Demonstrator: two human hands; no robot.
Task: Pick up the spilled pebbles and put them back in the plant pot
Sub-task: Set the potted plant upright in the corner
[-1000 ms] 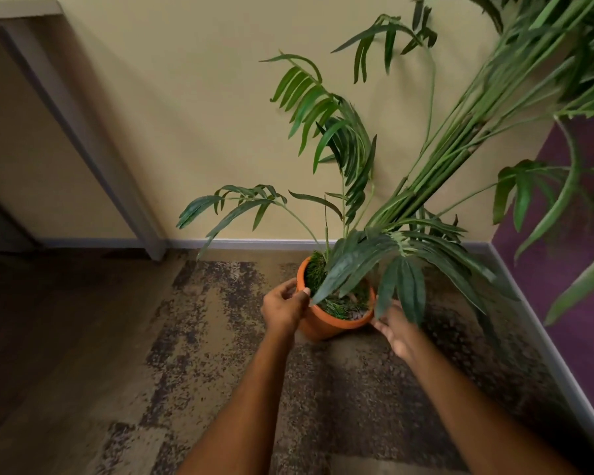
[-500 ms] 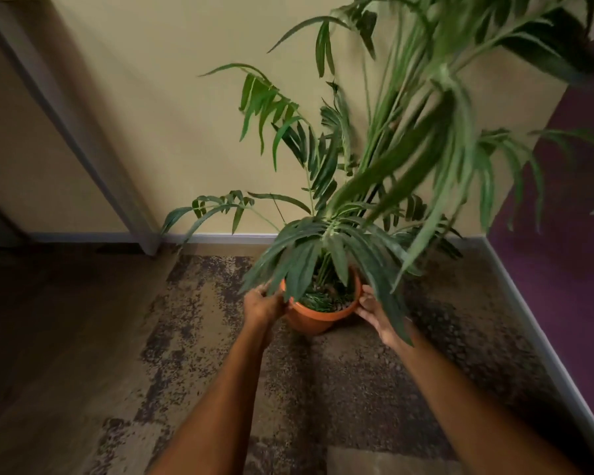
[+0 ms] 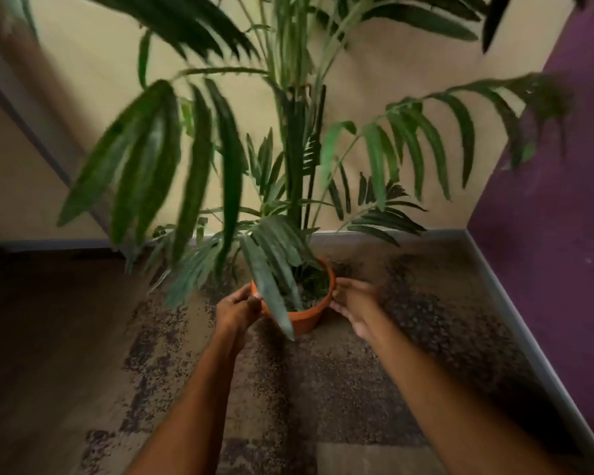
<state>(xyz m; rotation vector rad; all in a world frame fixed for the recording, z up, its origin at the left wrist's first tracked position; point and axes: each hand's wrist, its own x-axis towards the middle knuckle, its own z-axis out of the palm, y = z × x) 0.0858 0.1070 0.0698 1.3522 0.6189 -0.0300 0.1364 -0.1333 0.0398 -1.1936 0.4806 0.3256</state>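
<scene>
Plant pot (image 3: 306,315) stands upright, left hand (image 3: 237,308) and right hand (image 3: 352,301) at its sides.

head: worn, faces forward-down | near plant pot (image 3: 306,317) | floor corner

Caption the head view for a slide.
Both hands, left and right, hold an orange pot of a leafy plant.
</scene>
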